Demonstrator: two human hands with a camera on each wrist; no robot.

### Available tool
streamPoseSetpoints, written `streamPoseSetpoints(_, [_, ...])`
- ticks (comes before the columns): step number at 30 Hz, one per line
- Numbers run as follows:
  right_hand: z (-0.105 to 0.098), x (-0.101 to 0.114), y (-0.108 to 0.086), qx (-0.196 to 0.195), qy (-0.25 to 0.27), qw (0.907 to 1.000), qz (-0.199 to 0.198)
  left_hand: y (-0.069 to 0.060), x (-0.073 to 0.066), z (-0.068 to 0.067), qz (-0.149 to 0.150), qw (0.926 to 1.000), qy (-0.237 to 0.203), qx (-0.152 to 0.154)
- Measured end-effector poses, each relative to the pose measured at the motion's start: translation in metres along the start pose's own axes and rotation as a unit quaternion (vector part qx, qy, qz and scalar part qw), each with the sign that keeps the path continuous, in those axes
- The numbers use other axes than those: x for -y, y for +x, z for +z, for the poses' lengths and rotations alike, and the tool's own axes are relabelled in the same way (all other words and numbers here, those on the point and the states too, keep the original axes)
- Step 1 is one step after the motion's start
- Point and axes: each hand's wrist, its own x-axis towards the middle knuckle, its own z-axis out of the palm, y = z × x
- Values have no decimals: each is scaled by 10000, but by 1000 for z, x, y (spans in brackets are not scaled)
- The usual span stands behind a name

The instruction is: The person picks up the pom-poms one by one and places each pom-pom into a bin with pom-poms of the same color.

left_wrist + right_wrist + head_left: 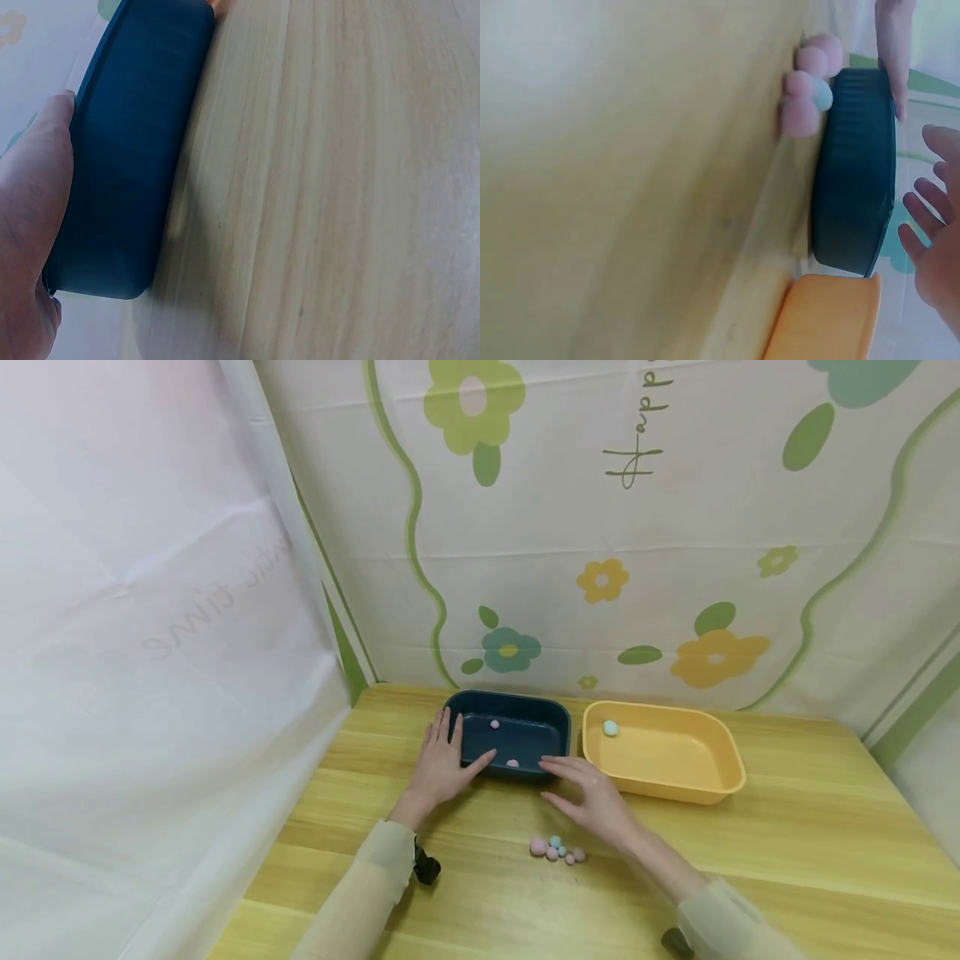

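My left hand (pixel 441 768) lies against the left end of a dark blue tray (pixel 525 742), fingers straight along that end and thumb stretched over the front rim. The left wrist view shows the same hand (pixel 30 202) at the tray's rim. My right hand (pixel 600 802) hovers with relaxed fingers at the tray's front right corner; in the right wrist view this hand (pixel 937 217) stands apart from the tray wall. It holds nothing. Inside the blue tray lie a small pink ball (pixel 494 724) and another pink ball (pixel 512 763).
A yellow tray (pixel 682 756) stands to the right of the blue one, with a pale mint ball (pixel 611 727) in it. Several pink balls (pixel 537 846) and blue balls (pixel 555 841) cluster on the wooden table (pixel 480 893). A flower-printed curtain (pixel 525 543) hangs behind.
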Motion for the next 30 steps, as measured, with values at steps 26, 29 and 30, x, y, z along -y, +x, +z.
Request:
streamPoseSetpoints(26, [-13, -6, -74, 679, 149, 9965, 455, -1, -1, -5, 39, 9999, -97, 17])
streamPoseSetpoints(29, [-14, -6, -79, 768, 154, 9957, 498, -2, -2, -4, 47, 10000, -69, 21])
streamPoseSetpoints(30, [-15, -6, -81, 769, 154, 9957, 494, -3, -2, -4, 44, 10000, -67, 25])
